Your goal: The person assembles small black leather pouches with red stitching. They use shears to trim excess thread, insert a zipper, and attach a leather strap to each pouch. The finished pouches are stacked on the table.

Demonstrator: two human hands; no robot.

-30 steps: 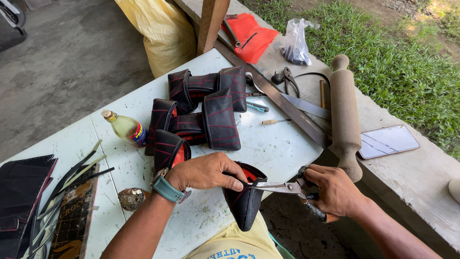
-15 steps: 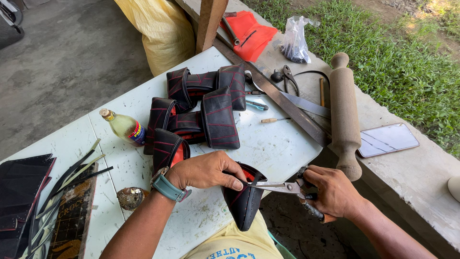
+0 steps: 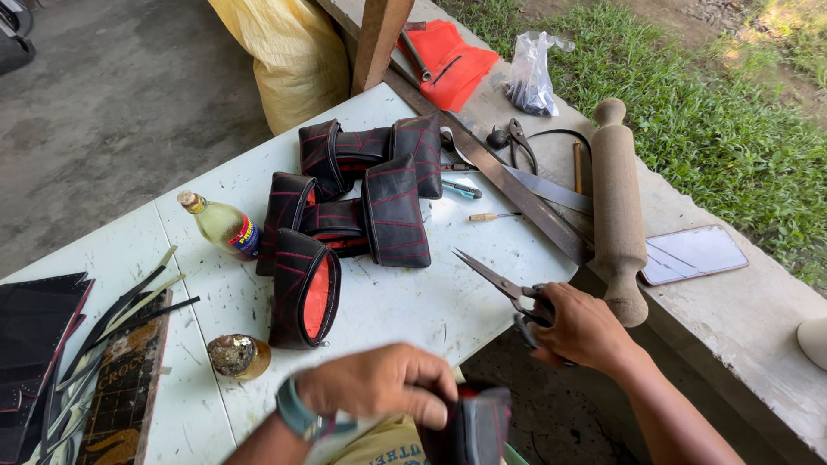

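**A:** Start big: the white worktable, paint scuffed, running from the left edge to the concrete ledge. Grass beyond, and a yellow sack leaning behind a wooden post.

**B:** And on the ledge, a wooden rolling pin lying lengthwise, with a long flat metal bar beside it and a phone face up just to its right.

**A:** Mid-table, a heap of black pouches with red stitching, several overlapping. One open pouch lies nearest the person, red lining showing.

**B:** Now the hands. Left hand, at the bottom edge off the table's near side, fingers curled tight and clamped on a black pouch with a bit of red at its top. It's blurred, so details are lost.

**A:** Right hand, fingers wrapped shut through the handles of the scissors. Blades pointing up-left over the table corner, together as far as I can tell, well apart from the held pouch.

**B:** Smaller items: a glass bottle of yellowish liquid on its side just left of the heap, a small jar with a crusted lid near the open pouch.

**A:** Black strips fanned at the left. Tiny one last: a wooden-handled awl beside the bar.
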